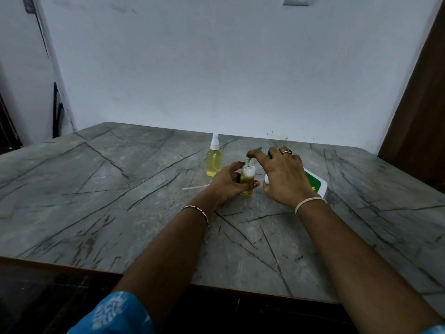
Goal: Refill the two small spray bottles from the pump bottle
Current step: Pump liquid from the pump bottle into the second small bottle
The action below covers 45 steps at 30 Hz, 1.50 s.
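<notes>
Nearest to the camera is a blue patterned sleeve (115,314), and both bare forearms reach over a grey table (120,225) with dark veins like stone. In the middle of the table the left hand (228,183) grips the open spray bottle (247,180), which stands upright, with yellow liquid and white foam inside. Just beside it the right hand (281,174) curls over the top of the pump bottle (315,185), and the green spout (258,149) is right above the open neck. A thin white tube (195,187) lies left of the hands. Behind stands the capped spray bottle (213,160), then a pale wall (216,68) and a brown panel (423,104) at right
</notes>
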Available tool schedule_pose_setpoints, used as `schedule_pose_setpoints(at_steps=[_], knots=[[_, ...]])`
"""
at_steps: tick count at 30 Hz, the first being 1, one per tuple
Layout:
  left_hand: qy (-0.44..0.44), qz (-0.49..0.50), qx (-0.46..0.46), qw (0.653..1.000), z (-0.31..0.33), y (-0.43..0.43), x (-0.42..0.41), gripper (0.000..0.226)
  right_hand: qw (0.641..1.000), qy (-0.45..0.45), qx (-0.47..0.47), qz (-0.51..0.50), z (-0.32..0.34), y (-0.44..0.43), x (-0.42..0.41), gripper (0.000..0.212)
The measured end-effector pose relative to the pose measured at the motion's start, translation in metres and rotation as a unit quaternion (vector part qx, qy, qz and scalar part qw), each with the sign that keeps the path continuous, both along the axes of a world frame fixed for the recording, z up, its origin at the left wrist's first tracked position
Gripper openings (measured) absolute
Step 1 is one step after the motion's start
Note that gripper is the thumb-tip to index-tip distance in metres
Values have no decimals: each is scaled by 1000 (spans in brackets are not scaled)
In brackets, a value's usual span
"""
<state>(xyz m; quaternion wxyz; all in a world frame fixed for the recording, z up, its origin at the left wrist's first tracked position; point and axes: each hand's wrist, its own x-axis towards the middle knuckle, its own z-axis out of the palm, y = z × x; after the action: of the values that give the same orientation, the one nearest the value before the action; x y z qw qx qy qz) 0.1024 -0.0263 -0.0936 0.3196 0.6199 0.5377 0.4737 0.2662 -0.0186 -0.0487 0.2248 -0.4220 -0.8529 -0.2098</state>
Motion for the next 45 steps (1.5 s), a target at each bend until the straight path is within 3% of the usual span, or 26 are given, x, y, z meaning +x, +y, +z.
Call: schedule_pose_setpoints(at_steps=[4,9,20,24,28,33,40,45], knots=[[-7,0,-7,1000,1,0,1,100,1000,-14,7,-1,1,-1,4,76],[-7,-5,-8,1000,1,-1,0,98,999,-28,21,7,0,-1,9,88],[-8,-15,-5,1000,3,-1,0,96,1000,2,14,-5,0,0,-2,70],[-16,-7,-11,1000,3,-2,0,96,1000,-7,10,-4,0,0,1,73],[-15,-12,-18,1000,3,-1,0,75,1000,-26,15,-6,0,0,6,82],[-30,0,-13,999,3,-4,3,95,1000,-16,-5,-2,2,-1,6,76],[-28,-9,-18,999,3,-4,1,98,1000,1,-3,-2,3,-2,-1,69],[-34,0,-24,999,4,-4,2,92,1000,-13,0,2,2,-2,5,75]])
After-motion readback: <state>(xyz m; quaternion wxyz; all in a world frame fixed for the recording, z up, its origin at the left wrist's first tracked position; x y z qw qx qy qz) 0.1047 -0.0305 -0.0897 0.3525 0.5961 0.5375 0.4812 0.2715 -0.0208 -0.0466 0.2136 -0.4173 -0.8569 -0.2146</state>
